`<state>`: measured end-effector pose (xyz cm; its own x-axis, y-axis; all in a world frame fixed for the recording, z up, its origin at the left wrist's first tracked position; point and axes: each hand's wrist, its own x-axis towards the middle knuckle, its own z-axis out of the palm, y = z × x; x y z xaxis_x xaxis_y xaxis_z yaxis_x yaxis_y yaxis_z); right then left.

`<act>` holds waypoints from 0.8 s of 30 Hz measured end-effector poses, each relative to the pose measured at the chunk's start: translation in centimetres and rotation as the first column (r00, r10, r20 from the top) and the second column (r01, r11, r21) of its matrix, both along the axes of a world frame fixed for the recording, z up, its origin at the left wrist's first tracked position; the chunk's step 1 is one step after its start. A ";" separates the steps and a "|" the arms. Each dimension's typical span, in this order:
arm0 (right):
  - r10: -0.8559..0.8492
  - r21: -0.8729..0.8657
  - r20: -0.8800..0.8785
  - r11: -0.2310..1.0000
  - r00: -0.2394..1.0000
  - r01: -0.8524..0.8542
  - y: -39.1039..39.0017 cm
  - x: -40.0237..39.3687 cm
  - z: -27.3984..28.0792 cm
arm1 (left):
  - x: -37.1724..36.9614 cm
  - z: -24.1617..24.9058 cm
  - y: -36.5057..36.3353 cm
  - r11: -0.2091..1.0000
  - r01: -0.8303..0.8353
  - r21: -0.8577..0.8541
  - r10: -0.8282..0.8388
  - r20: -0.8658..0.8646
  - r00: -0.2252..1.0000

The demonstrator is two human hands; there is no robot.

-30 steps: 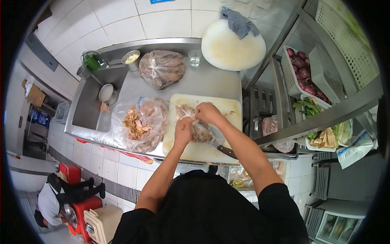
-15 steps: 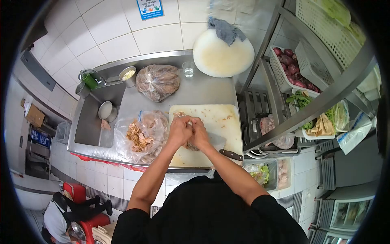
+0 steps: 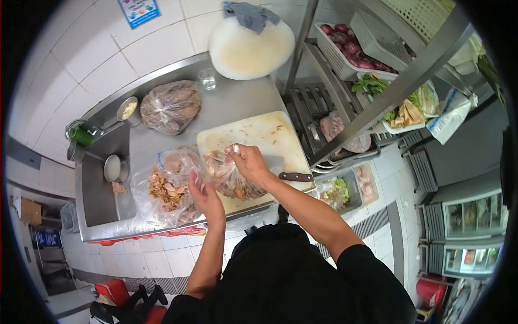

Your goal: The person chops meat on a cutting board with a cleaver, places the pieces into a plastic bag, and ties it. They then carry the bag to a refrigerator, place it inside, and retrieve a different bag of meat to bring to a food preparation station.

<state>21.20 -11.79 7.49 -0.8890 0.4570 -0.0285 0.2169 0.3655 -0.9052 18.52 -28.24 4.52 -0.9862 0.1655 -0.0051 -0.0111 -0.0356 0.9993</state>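
On the white cutting board rests a clear plastic bag of cooked meat. My right hand is closed around the gathered top of this bag. Apart from it, my left hand is open with fingers spread, between that bag and an open plastic bag. Shredded meat shows in the open bag. A knife with a dark handle lies at the board's right edge, its blade partly hidden behind the right hand and forearm.
Behind the board are a tied bag of meat, a glass and a metal pot. A sink is at left. A metal rack post rises at right beside baskets of onions and greens. A seated person's legs show lower left.
My left hand has let go of the bag's top and moved left, its fingers opening. My right hand still grips the bag. The head view has turned and shifted to the right.
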 end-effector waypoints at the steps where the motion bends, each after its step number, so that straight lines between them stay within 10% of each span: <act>1: -0.037 -0.004 0.020 0.999 0.999 0.037 0.0 1.3 -0.1 | 1.9 -1.0 -0.5 0.999 0.037 -0.004 -0.037 0.020 0.999; 3: -0.235 -0.242 -0.259 0.955 0.937 0.173 -0.6 2.3 0.0 | 5.0 -2.9 -1.5 0.958 0.090 0.271 -0.180 0.329 0.927; 6: -0.387 -0.711 -0.120 0.676 0.914 0.193 -0.2 5.5 4.4 | 6.9 -5.8 0.0 0.764 0.255 0.593 -0.571 0.437 0.695; 9: -0.458 -0.675 -0.118 0.688 0.881 0.267 1.0 9.7 3.6 | 6.5 -6.0 2.5 0.527 0.260 0.809 -0.765 0.319 0.559; 11: -0.328 -0.292 -0.346 0.928 0.879 0.231 1.7 13.5 3.8 | 7.4 -4.2 4.8 0.447 0.346 0.825 -0.846 0.264 0.463; 12: -0.375 -0.291 -0.344 0.914 0.861 0.282 2.6 15.8 4.3 | 8.4 -3.6 6.0 0.462 0.333 0.822 -0.851 0.305 0.427; 14: -0.336 0.279 -0.253 0.872 0.907 0.401 4.1 20.9 4.9 | 10.5 -4.2 8.2 0.470 0.343 0.813 -0.866 0.350 0.357; 20: -0.513 -0.295 -0.294 0.851 0.806 0.434 9.9 38.4 -1.7 | 25.0 -6.6 18.4 0.410 0.643 0.647 -0.909 0.345 0.233; 24: -0.706 -0.693 -0.308 0.625 0.638 0.358 13.6 52.1 -6.2 | 39.3 -5.1 25.3 0.400 0.833 0.383 -0.887 0.391 0.246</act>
